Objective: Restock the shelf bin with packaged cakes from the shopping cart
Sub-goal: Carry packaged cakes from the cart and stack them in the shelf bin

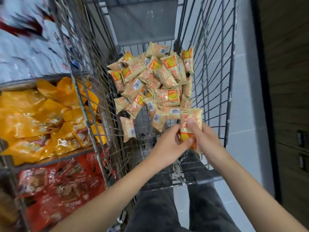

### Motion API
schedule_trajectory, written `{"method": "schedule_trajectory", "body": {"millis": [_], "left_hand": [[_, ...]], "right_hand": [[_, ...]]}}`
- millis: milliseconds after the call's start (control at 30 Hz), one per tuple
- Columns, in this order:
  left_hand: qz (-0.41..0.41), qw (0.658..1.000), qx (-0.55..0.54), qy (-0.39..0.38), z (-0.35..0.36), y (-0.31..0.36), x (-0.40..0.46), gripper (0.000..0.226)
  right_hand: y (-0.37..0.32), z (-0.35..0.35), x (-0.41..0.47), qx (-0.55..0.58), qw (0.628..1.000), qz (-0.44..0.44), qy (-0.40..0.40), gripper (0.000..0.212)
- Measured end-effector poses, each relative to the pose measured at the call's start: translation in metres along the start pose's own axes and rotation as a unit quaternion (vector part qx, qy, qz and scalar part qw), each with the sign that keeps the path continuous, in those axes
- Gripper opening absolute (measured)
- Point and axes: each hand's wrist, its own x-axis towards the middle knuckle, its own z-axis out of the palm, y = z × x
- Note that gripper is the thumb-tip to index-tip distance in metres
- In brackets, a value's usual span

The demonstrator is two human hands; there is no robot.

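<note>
Several cream-and-orange packaged cakes (155, 81) lie heaped in the grey wire shopping cart (215, 67) in front of me. Above the cart's near end, both my hands hold one cake packet (192, 118) upright. My right hand (205, 139) grips its right side with the thumb across the front. My left hand (168, 144) pinches its lower left edge. One loose packet (128, 128) lies apart on the cart floor to the left of my hands. Shelf bins stand to the left of the cart.
On the left shelf, a bin of yellow snack bags (36, 118) sits above a bin of red bags (55, 186); blurred white packs (25, 47) lie higher up. A grey flap (142, 20) closes the cart's far end. A dark wood wall (287, 97) runs along the right.
</note>
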Motion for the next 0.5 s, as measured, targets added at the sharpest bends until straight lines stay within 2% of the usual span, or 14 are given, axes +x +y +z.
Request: {"method": "schedule_trajectory", "body": {"millis": [67,100,200,233,267,333,500], "left_hand": [[0.013,0.998,0.033,-0.042,0.0,0.001,0.0,0.024],[0.018,0.998,0.045,-0.038,-0.003,-0.001,0.004,0.025],[-0.018,0.996,0.023,0.086,-0.019,-0.014,0.035,0.017],[-0.03,0.989,0.053,0.133,-0.024,-0.019,0.051,0.019],[-0.034,0.98,0.103,0.166,-0.03,-0.024,0.07,0.022],[-0.021,0.959,0.213,0.184,-0.039,-0.033,0.108,0.033],[-0.024,0.867,0.485,0.109,-0.042,-0.056,0.176,0.052]], "right_hand": [[-0.003,-0.004,-0.004,-0.01,0.998,-0.046,0.03,0.016],[-0.005,-0.006,-0.006,-0.012,0.997,-0.065,0.047,0.014],[-0.01,-0.015,-0.008,-0.001,0.994,-0.071,0.088,0.013],[-0.01,-0.017,-0.008,0.001,0.994,-0.061,0.088,0.013],[-0.01,-0.02,-0.008,0.002,0.995,-0.051,0.083,0.014],[-0.007,-0.024,-0.009,-0.001,0.996,-0.039,0.077,0.014],[0.003,-0.027,-0.011,-0.006,0.997,-0.027,0.079,0.013]]}}
